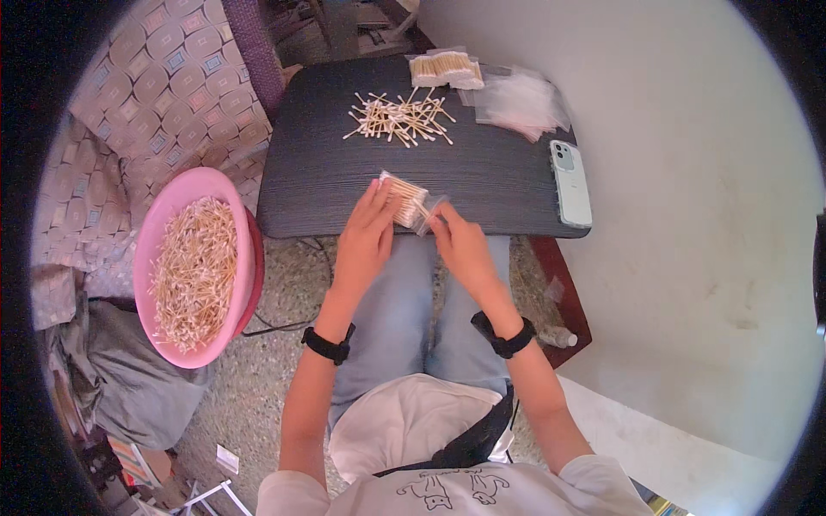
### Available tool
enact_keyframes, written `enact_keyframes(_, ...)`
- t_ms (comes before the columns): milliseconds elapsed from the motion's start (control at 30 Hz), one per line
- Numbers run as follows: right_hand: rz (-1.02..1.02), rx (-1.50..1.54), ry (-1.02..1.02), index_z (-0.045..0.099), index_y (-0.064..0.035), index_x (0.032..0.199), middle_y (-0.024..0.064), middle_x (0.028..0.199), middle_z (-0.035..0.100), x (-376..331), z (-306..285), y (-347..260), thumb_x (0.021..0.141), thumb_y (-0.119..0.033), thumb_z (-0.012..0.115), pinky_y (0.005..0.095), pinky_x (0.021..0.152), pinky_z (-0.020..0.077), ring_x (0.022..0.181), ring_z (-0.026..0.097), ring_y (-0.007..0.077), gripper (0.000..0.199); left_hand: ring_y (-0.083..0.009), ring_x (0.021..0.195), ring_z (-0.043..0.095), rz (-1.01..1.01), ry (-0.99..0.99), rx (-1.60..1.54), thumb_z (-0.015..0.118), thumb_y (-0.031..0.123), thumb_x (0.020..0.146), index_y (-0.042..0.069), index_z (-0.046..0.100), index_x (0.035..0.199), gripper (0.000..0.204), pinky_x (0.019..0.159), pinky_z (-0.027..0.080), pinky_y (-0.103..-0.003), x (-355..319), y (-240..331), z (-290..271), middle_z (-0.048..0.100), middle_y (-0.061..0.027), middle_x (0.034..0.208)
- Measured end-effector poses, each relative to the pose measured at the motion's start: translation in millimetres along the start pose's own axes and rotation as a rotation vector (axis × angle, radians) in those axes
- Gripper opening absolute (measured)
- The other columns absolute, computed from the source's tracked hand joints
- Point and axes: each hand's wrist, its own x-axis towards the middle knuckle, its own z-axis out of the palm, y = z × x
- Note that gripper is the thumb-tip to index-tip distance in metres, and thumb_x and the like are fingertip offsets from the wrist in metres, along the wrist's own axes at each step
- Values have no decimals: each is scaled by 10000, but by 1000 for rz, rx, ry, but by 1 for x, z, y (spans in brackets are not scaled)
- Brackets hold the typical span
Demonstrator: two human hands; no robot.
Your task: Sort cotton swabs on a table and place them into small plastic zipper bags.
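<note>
A small clear plastic bag of cotton swabs [404, 198] lies tilted at the table's near edge, between my two hands. My left hand [368, 232] grips it from the left, fingers laid over the swabs. On the other side my right hand [463, 247] pinches the bag's loose clear end between thumb and fingers; whether a swab is also in that pinch I cannot tell. Farther up the table is a scattered pile of loose cotton swabs [400, 118]. Both palms are hidden from above.
Filled swab bags [446, 69] and a stack of flat clear bags [520, 103] occupy the far right of the black table [301, 172]. A white phone [571, 185] lies along its right edge. To the left stands a pink basin [146, 267] full of swabs. A wall [688, 215] rises at right.
</note>
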Motion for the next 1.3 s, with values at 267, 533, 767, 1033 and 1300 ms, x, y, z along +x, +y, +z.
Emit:
enact_keyframes(267,-199,-309,59,519,-92,925,181,722,615,8,-13,4,922,-237,483,463,548,459,676,601,390,149,-294,1258,417,-58,12,-18,550,31,822,61,605,1121,306,988,393,-398,1,4,-1,498,-105,1309)
enact_keyframes(533,-206,-258,72,527,-53,904,207,727,590,11,-15,0,910,-189,495,460,567,434,691,574,406,140,-293,1234,444,-85,51,8,553,70,837,68,623,1067,241,969,411,-398,4,7,1,531,-102,1273)
enact_keyframes(767,-191,-265,0,543,-36,840,207,712,600,21,-18,4,893,-174,498,489,579,448,694,584,410,154,-296,1239,438,-77,27,-5,541,35,825,67,606,1091,276,979,403,-398,3,6,2,513,-98,1294)
enact_keyframes(1033,-208,-258,-16,591,-22,855,220,738,614,35,-6,-2,869,-187,531,466,608,479,699,599,403,176,-301,1269,400,-47,0,14,545,20,809,76,566,1176,372,1002,379,-403,0,4,5,465,-103,1341)
enact_keyframes(1300,-24,175,84,608,-4,849,188,692,620,20,-12,-6,818,-119,622,372,573,488,623,617,334,120,-303,1260,407,-38,-46,87,551,-6,787,89,537,1227,451,999,389,-400,1,6,1,460,-99,1342)
